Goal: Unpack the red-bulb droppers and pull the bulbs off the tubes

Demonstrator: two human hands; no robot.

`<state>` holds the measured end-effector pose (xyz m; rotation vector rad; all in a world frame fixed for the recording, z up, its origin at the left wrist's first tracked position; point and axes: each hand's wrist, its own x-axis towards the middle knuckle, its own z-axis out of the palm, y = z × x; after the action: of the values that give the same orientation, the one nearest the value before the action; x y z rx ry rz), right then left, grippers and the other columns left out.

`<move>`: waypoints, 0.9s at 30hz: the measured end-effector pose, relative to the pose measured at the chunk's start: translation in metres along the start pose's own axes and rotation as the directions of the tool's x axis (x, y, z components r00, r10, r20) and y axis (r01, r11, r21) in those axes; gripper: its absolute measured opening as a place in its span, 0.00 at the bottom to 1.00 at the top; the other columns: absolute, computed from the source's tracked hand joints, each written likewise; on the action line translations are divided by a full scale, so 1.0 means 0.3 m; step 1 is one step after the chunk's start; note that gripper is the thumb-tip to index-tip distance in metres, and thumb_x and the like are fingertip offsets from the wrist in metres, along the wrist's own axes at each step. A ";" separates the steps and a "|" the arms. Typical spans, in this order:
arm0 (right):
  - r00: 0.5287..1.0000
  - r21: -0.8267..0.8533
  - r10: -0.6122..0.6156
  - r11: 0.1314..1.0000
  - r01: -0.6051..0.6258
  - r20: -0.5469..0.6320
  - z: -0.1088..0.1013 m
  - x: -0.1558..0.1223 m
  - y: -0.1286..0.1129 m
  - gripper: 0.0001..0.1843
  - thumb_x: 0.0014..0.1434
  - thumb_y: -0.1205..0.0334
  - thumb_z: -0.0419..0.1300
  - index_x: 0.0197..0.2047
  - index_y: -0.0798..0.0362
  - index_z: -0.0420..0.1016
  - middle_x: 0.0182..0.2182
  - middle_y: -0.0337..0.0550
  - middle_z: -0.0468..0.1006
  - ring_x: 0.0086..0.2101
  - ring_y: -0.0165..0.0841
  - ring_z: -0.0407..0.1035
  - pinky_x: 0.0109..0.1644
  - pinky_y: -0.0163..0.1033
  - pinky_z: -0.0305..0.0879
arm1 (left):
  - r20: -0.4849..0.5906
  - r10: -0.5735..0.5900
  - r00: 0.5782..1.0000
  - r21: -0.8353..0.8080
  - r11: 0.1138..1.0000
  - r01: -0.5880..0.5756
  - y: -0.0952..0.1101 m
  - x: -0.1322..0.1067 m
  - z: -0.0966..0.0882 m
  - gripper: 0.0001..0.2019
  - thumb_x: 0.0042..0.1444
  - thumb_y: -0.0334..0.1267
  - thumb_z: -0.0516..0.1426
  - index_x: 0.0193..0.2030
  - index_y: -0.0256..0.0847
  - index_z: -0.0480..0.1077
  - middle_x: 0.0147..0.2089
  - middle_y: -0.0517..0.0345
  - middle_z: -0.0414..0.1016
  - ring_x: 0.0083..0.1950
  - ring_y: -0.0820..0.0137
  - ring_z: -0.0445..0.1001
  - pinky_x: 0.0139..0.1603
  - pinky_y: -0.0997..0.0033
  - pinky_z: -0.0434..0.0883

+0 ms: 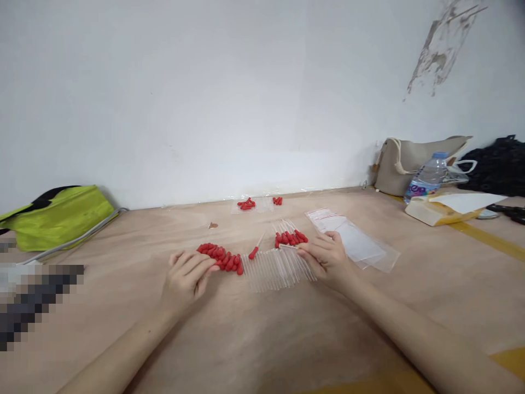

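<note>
A row of clear droppers with red rubber bulbs [223, 258] lies side by side on the brown table [262, 339], their glass tubes [274, 268] pointing right. My left hand [186, 276] rests at the bulb end, fingers curled against the red bulbs. My right hand [326, 257] presses its fingertips on the tube ends, beside a second small bunch of red-bulbed droppers [291, 237]. A single dropper [255, 249] lies apart between the two groups.
A stack of clear zip bags [353, 241] lies right of my right hand. A bag with red bulbs [250, 204] sits near the wall. A beige tote [406, 161], water bottle [426, 178], paper packet [447, 208] and black bag [498, 164] are far right; a green bag [57, 216] far left.
</note>
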<state>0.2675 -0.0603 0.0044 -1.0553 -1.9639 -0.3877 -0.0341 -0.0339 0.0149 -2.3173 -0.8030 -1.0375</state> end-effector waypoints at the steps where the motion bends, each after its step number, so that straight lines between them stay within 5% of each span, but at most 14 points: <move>1: 0.997 -0.009 0.075 0.997 -0.076 -0.020 0.005 0.005 0.013 0.09 0.58 0.63 0.52 0.33 0.50 0.74 0.24 0.37 0.75 0.27 0.26 0.64 0.40 0.39 0.48 | 0.006 -0.054 0.999 -0.044 0.998 0.054 -0.014 -0.002 0.002 0.05 0.55 0.31 0.53 0.37 0.43 0.68 0.33 0.59 0.73 0.36 0.69 0.70 0.40 0.65 0.64; 6: 0.976 -0.044 0.216 0.976 -0.215 0.018 0.061 0.002 0.021 0.10 0.58 0.62 0.52 0.35 0.48 0.75 0.27 0.38 0.77 0.29 0.29 0.67 0.37 0.38 0.48 | 0.065 -0.130 0.989 -0.246 0.959 0.143 0.002 -0.007 0.039 0.14 0.57 0.29 0.50 0.49 0.42 0.64 0.42 0.53 0.67 0.43 0.69 0.69 0.43 0.69 0.68; 18: 0.987 -0.170 0.066 0.985 -0.040 0.146 0.112 -0.008 -0.019 0.11 0.58 0.63 0.51 0.34 0.50 0.74 0.28 0.40 0.77 0.31 0.31 0.64 0.38 0.40 0.47 | 0.093 -0.193 0.977 -0.203 0.957 0.208 0.032 -0.010 0.046 0.13 0.55 0.30 0.50 0.48 0.40 0.64 0.43 0.51 0.69 0.45 0.67 0.69 0.46 0.66 0.68; 27: 0.966 -0.075 0.025 0.997 -0.006 0.256 0.100 -0.024 -0.027 0.23 0.50 0.41 0.55 0.40 0.50 0.73 0.32 0.44 0.74 0.34 0.34 0.63 0.42 0.43 0.49 | 0.112 -0.159 0.981 -0.122 0.977 0.172 0.044 -0.009 0.042 0.08 0.54 0.35 0.53 0.41 0.41 0.66 0.37 0.56 0.74 0.39 0.68 0.71 0.42 0.66 0.64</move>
<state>0.2470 -0.0509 -0.0180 -1.2178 -2.1824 -0.3297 -0.0204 -0.0362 0.0029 -2.4654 -1.0105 -1.0779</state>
